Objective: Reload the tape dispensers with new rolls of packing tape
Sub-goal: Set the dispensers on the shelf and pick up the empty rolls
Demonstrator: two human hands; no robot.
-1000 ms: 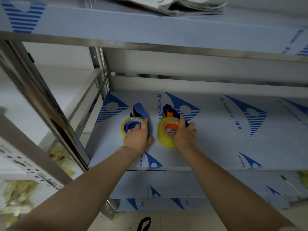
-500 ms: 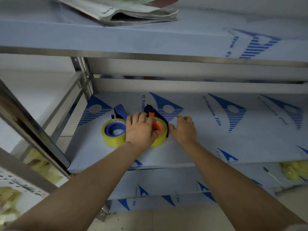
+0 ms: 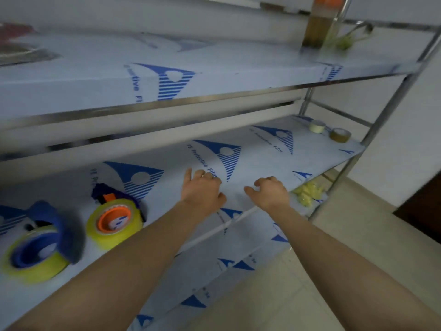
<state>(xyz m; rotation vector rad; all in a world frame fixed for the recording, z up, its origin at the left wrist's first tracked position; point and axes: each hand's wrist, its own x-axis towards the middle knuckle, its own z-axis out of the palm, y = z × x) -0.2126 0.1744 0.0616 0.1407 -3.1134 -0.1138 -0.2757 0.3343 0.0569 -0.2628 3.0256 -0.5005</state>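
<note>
**Empty hands over the middle shelf, dispensers lying to the left**

Head view: the left hand (image 3: 202,187) and right hand (image 3: 269,189) reached over the film-covered middle shelf (image 3: 262,158). Both had loosely curled fingers and held nothing. The blue-cored dispenser (image 3: 40,249) and orange-cored dispenser (image 3: 114,218), each carrying a yellow roll, lay side by side at the shelf's left end, well apart from both hands. A pale tape roll (image 3: 317,126) and a brown tape roll (image 3: 340,134) sat at the far right corner.
</note>
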